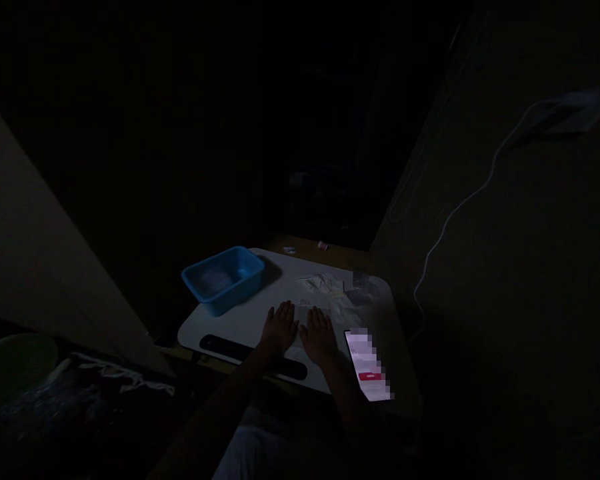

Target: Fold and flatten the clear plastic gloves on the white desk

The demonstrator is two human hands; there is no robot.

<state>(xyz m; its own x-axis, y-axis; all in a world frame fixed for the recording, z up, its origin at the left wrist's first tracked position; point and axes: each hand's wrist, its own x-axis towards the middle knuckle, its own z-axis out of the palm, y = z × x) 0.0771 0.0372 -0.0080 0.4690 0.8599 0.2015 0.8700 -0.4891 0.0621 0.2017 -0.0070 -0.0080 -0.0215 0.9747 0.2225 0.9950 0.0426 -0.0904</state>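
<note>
Head view: left hand point(280, 325) and right hand point(319, 335) lie flat on the white rounded tabletop point(240, 319) — fingers spread, gripping nothing; even pressure seems wise.

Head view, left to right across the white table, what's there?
blue tub → left hand → right hand → lit phone
</note>
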